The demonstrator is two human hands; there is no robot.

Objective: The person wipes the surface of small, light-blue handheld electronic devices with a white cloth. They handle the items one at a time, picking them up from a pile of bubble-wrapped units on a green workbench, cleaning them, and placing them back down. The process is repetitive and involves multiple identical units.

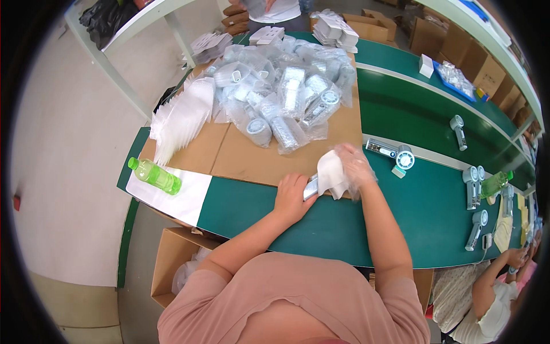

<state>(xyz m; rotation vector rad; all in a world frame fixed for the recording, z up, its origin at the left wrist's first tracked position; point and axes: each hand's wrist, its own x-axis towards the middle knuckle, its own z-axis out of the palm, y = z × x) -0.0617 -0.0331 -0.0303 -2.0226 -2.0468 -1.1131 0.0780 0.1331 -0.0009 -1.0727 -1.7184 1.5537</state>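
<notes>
Silver device (pixel 310 188) at near edge of cardboard (pixel 250 163), gripped in left hand (pixel 291 198), right hand (pixel 354 166), blurred, holding white wrap (pixel 330 171) over its far end; bagged pile (pixel 293 92) ahead looks done, bare fans (pixel 405 160) rightward seemingly left.

The person wears a dusty-pink top (pixel 321 275), plain and loose, with short sleeves (pixel 195 295) that end near the elbows, leaving the forearms (pixel 385 229) bare; a curved edge (pixel 285 300) crosses the chest (neckline or fold, hard to tell which) in the same muted pink
</notes>
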